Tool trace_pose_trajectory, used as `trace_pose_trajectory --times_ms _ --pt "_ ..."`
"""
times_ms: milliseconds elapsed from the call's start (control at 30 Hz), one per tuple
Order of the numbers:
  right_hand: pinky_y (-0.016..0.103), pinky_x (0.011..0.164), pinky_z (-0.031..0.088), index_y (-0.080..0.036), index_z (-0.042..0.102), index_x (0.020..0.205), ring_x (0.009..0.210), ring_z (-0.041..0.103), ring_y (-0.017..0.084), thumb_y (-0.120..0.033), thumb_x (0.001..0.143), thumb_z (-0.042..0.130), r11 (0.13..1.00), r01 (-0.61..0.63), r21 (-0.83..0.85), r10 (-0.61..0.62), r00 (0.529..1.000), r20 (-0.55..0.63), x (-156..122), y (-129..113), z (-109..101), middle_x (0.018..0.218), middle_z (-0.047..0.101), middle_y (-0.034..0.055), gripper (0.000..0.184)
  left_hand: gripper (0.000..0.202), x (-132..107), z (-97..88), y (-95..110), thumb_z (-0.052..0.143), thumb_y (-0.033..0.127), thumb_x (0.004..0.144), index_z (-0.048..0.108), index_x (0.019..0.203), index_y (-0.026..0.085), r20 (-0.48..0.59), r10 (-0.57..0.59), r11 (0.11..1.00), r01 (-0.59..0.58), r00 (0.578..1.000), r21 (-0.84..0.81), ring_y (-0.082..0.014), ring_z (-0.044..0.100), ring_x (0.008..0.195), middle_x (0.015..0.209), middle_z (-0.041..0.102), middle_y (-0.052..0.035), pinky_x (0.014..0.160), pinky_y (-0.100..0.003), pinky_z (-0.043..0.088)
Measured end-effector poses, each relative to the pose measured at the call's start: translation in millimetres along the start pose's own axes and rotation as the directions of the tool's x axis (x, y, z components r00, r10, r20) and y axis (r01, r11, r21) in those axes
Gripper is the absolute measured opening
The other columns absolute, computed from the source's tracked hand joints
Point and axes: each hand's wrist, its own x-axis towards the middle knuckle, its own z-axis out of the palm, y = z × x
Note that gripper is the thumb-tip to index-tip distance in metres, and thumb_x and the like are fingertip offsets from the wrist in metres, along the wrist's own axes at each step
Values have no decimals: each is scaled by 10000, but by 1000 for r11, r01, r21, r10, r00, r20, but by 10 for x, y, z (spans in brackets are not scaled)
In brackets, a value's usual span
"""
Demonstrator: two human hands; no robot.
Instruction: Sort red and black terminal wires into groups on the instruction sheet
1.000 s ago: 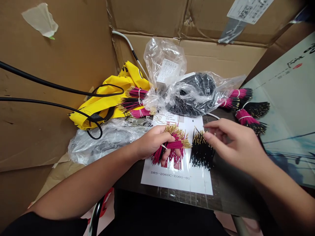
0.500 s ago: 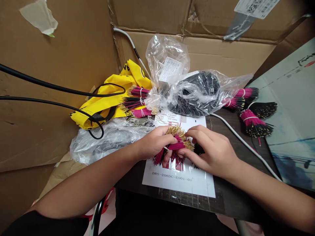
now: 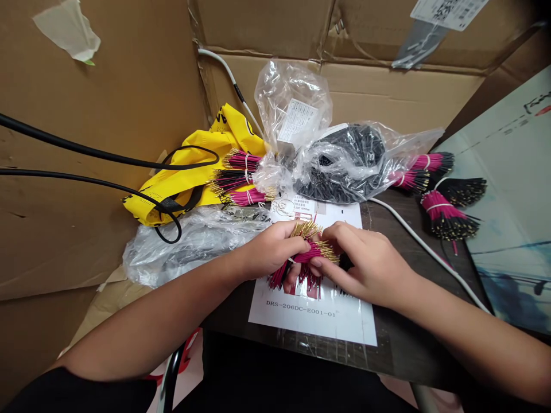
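My left hand [image 3: 273,250] is closed around a bundle of pink wires [image 3: 305,253] with gold pin ends fanning up and to the right. A white tie shows around the bundle below my thumb. My right hand [image 3: 372,267] is curled at the gold ends, its thumb and index finger on either side of them; the exact contact of the fingertips is partly hidden. Beneath both hands lies a printed white sheet [image 3: 275,312], on which more pink wire ends are visible under the bundle.
Behind my hands sit a clear plastic bag of black wires [image 3: 344,160], tied pink wire bundles [image 3: 249,197] and yellow printed fabric [image 3: 193,149]. More tied bundles [image 3: 447,215] lie on the right beside a white cable [image 3: 424,246]. Cardboard walls [image 3: 129,86] enclose the dark table [image 3: 408,338].
My right index finger has bent in closer to the gold ends, and the right hand's fingers have drawn together slightly. The left hand keeps its hold in the same place.
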Motion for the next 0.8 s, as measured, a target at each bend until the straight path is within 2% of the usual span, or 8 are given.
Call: trace_pose_trajectory --times_ms 100,233,367,600,733,800 --pt "306 574 412 -148 561 1004 653 580 175 -424 1034 489 990 73 -119 -58 990 130 73 5 -79 828 620 44 286 69 7 18 -8 469 248 894 503 888 188 -39 -33 998 35 999 56 -154 548 334 467 591 19 309 -199 385" --pt "348 610 411 -134 593 1029 678 601 221 -428 1042 478 930 237 -280 -155 946 284 185 -4 -177 873 620 69 317 92 26 42 -23 476 260 910 475 975 194 -128 -19 999 24 992 37 -153 543 328 455 589 30 309 -188 393" --pt "354 591 370 -118 605 1052 644 598 229 -437 1019 537 899 290 -328 -148 906 396 276 -63 -216 869 629 76 327 160 42 50 -32 496 324 944 448 1031 198 -169 -44 999 47 985 12 -167 560 336 464 599 19 309 -191 401" --pt "342 549 229 -133 600 984 583 586 213 -362 1015 562 851 275 -447 -83 912 402 395 -135 -215 805 640 65 234 150 24 36 0 464 334 968 397 1027 214 -232 -20 1000 19 973 -6 -158 532 301 444 577 39 309 -201 423" --pt "331 538 162 -147 591 1024 555 556 179 -445 1036 515 877 255 -407 -72 908 413 449 -42 -239 832 667 58 308 189 -4 35 42 476 297 929 411 1079 202 -204 -47 998 38 978 -45 -162 535 292 435 576 37 297 -184 390" --pt "331 543 156 -150 592 1003 550 545 169 -411 1034 519 871 269 -412 -83 905 416 462 -13 -253 825 668 57 273 185 -15 41 63 464 289 916 420 1069 194 -170 -76 996 65 983 -68 -168 532 286 437 585 20 286 -187 372"
